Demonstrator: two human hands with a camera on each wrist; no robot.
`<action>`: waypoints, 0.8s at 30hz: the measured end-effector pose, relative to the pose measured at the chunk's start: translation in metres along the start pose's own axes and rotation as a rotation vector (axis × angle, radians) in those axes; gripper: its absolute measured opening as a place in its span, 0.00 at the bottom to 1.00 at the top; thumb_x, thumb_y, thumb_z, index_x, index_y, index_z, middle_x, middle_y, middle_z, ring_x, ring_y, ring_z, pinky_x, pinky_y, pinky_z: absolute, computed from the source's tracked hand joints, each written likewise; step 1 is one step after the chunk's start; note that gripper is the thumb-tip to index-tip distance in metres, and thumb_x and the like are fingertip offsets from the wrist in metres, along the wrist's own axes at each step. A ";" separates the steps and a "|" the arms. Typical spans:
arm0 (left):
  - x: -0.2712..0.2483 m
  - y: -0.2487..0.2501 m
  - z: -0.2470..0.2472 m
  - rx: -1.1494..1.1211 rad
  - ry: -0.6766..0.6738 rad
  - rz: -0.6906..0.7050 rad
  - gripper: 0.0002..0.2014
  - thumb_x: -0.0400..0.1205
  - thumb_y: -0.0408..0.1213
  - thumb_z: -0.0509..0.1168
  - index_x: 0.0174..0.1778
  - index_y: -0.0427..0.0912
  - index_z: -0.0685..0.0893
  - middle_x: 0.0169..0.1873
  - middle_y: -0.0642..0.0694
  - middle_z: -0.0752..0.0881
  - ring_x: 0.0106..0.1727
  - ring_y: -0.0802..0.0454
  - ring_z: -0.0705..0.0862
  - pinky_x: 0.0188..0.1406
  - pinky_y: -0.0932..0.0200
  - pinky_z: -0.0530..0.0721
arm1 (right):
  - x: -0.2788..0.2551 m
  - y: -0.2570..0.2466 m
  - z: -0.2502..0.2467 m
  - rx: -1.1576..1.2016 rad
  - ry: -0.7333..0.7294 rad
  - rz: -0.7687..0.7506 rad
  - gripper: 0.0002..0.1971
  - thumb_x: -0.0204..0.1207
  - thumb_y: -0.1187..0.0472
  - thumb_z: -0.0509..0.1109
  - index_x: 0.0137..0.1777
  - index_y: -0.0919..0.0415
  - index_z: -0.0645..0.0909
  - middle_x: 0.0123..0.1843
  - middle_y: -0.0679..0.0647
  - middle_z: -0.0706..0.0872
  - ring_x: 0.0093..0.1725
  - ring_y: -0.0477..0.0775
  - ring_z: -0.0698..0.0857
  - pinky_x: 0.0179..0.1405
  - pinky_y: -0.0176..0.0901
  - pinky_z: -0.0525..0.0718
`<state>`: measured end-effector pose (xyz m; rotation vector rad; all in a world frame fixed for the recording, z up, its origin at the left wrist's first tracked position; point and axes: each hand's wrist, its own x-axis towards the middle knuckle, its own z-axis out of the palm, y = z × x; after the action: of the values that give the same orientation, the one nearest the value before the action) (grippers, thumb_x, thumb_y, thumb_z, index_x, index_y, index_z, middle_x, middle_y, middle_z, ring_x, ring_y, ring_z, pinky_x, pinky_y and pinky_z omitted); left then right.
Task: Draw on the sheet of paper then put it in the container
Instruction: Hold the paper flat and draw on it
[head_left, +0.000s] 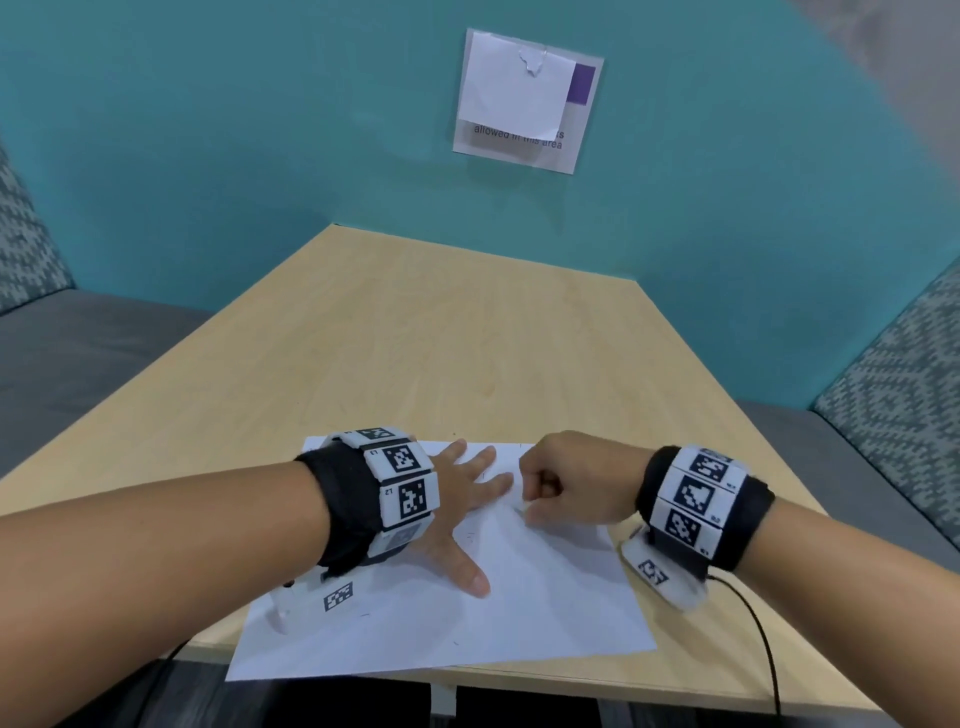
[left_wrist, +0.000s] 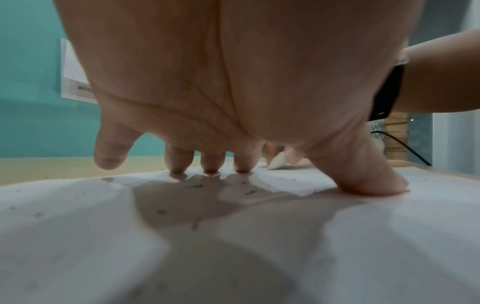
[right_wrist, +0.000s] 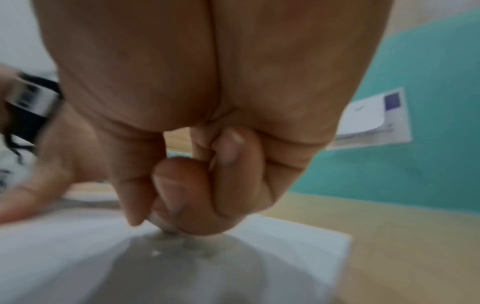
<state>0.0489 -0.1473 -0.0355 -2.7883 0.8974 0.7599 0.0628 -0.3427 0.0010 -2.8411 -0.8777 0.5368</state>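
A white sheet of paper (head_left: 545, 597) with faint pencil-like marks lies at the near edge of the wooden table (head_left: 441, 338), one corner hanging over the edge. My left hand (head_left: 467, 519) lies flat on the sheet with fingers spread, its fingertips (left_wrist: 211, 168) and thumb pressing the paper (left_wrist: 78, 216) down. My right hand (head_left: 535, 493) is curled into a fist on the sheet's upper right part. It pinches a small white tapered drawing stick (left_wrist: 276, 163), whose tip touches the paper (right_wrist: 285, 257) under the right hand (right_wrist: 194, 185). No container is in view.
A teal wall with a taped paper sign (head_left: 524, 98) stands behind the table. Grey padded benches run along the left (head_left: 78, 353) and right (head_left: 893, 374). A black cable (head_left: 758, 634) trails from my right wrist over the table's near edge.
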 end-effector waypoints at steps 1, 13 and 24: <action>0.002 -0.001 0.001 0.003 0.004 -0.005 0.59 0.72 0.75 0.65 0.85 0.61 0.30 0.86 0.51 0.30 0.86 0.41 0.31 0.78 0.23 0.39 | 0.000 0.004 0.000 -0.001 0.017 0.016 0.06 0.73 0.56 0.73 0.41 0.58 0.82 0.32 0.47 0.81 0.31 0.46 0.74 0.33 0.38 0.75; 0.005 -0.002 0.000 0.000 0.000 0.000 0.59 0.72 0.74 0.66 0.85 0.60 0.30 0.86 0.50 0.30 0.86 0.41 0.31 0.78 0.23 0.39 | -0.008 -0.007 0.013 -0.022 -0.033 -0.028 0.05 0.74 0.54 0.71 0.42 0.54 0.80 0.34 0.42 0.78 0.32 0.43 0.75 0.35 0.38 0.75; 0.009 -0.007 0.007 0.003 0.027 0.012 0.60 0.71 0.76 0.64 0.85 0.60 0.30 0.85 0.52 0.29 0.86 0.42 0.30 0.78 0.24 0.37 | -0.015 -0.008 0.015 -0.009 -0.090 -0.035 0.11 0.73 0.54 0.71 0.46 0.62 0.82 0.39 0.55 0.85 0.35 0.50 0.76 0.39 0.45 0.80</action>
<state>0.0562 -0.1440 -0.0460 -2.7992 0.9200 0.7244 0.0416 -0.3447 -0.0069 -2.8230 -0.9445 0.6626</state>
